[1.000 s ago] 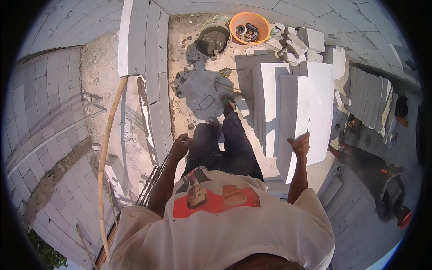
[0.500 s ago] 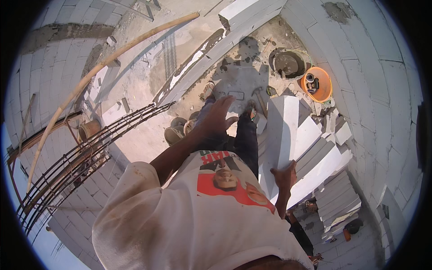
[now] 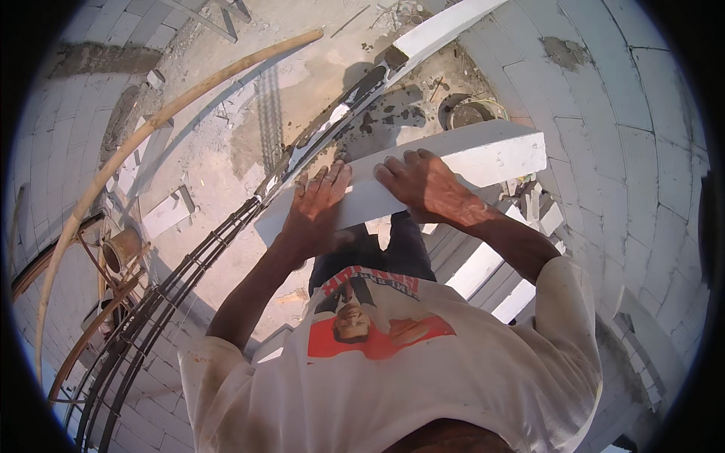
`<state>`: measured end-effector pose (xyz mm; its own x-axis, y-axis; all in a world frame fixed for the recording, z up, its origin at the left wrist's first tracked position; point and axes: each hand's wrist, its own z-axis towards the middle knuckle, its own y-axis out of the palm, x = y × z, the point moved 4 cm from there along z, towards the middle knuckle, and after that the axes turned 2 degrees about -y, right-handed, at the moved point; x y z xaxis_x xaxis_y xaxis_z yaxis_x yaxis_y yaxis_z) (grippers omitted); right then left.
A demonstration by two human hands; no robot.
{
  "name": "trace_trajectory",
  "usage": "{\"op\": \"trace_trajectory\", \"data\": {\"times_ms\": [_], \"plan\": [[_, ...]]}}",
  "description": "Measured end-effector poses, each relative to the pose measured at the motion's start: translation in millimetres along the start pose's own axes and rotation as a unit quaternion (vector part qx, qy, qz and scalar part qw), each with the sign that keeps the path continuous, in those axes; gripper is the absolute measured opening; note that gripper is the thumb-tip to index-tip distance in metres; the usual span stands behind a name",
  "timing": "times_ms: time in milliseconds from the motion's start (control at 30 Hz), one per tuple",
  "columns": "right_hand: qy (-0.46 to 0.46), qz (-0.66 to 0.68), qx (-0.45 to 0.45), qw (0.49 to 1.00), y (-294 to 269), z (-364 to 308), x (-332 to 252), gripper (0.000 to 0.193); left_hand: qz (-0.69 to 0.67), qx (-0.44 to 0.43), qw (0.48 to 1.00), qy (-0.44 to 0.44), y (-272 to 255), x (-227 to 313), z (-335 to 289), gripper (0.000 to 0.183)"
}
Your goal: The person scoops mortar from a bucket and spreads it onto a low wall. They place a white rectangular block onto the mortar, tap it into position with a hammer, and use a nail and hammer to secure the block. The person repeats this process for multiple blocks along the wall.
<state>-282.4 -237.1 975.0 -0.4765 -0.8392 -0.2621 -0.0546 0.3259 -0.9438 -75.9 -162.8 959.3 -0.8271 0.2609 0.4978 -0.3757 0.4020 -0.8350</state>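
A long white lightweight concrete block (image 3: pixel 495 158) lies across the front of my body, sloping from lower left to upper right. My left hand (image 3: pixel 321 204) grips it near its left part, fingers over the far edge and the forearm coming up from below. Close by, my right hand (image 3: pixel 427 185) is closed over its middle, fingers also curled toward the far side. Both thumbs are partly hidden. Ahead of the block runs a low block wall (image 3: pixel 445 26), with dark wet mortar (image 3: pixel 362 87) along part of it.
More white blocks (image 3: pixel 479 279) are stacked at my right, beside broken pieces. A mortar bucket (image 3: pixel 470 113) stands beyond the block near the right wall (image 3: pixel 604 143). On the left are a long curved wooden pole (image 3: pixel 174 109) and a bundle of steel bars (image 3: pixel 189 283).
The long block has been lifted from the pile at my right and swung across my front. My left hand, free and raised before, now grips it along with my right hand.
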Motion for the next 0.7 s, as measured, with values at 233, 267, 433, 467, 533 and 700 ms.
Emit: {"op": "trace_trajectory", "data": {"times_ms": [233,267,433,467,533,700], "plan": [[-0.188,-0.025,0.072,0.979,-28.8,173.5,-13.9,0.047,-0.083,0.123,0.973,-0.179,-46.3,-100.2,-32.6,0.094],[-0.201,-0.016,0.084,0.976,-25.8,193.5,-13.3,0.046,-0.080,0.115,0.969,-0.202,-43.3,-119.1,-33.2,0.094],[-0.209,-0.070,0.000,0.975,40.9,264.0,2.0,0.050,-0.133,0.050,0.948,-0.285,-7.8,-190.5,-18.6,0.100],[-0.208,-0.079,-0.017,0.975,51.4,270.8,5.6,0.052,-0.151,0.066,0.948,-0.274,2.0,-199.0,-14.0,0.102],[-0.199,-0.077,-0.013,0.977,79.8,279.9,17.6,0.048,-0.133,0.042,0.955,-0.263,22.2,-215.5,-4.5,0.098],[-0.193,-0.049,0.057,0.978,167.1,284.4,60.9,0.044,-0.097,-0.003,0.967,-0.237,70.7,-237.6,34.3,0.100]]}}
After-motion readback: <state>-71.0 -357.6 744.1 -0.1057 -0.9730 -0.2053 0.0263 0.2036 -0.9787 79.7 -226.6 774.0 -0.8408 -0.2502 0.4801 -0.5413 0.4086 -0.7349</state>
